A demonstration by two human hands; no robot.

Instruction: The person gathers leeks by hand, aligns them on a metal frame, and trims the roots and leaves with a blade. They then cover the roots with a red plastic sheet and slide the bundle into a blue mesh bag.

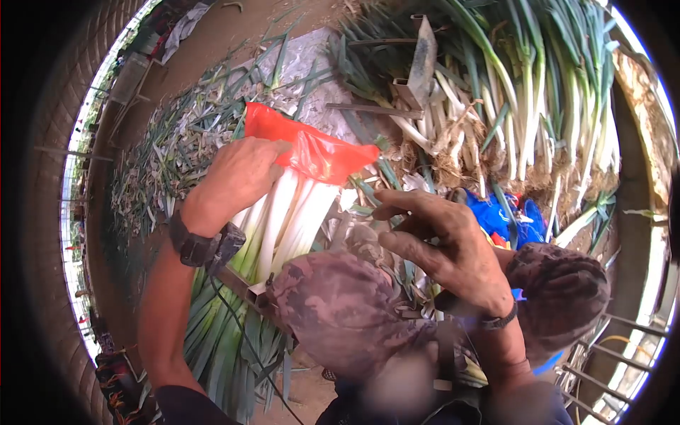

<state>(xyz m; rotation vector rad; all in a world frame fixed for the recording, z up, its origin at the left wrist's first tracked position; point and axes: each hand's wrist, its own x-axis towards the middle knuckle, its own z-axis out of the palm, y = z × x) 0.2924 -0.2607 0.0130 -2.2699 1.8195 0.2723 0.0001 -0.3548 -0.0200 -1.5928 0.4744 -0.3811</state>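
A bundle of leeks lies with its white ends away from me and its green leaves toward me. A red plastic bag covers the far white ends. My left hand is closed on the near left edge of the bag, over the stalks. To the right of the bundle, my right hand hangs in the air, fingers apart and slightly curled, with nothing in it. The bag and my right hand do not touch.
Many untrimmed leeks with roots stand at the upper right beside a metal bracket. Leaf scraps cover the ground at left. A metal bar crosses under the bundle. Blue and red material lies at right.
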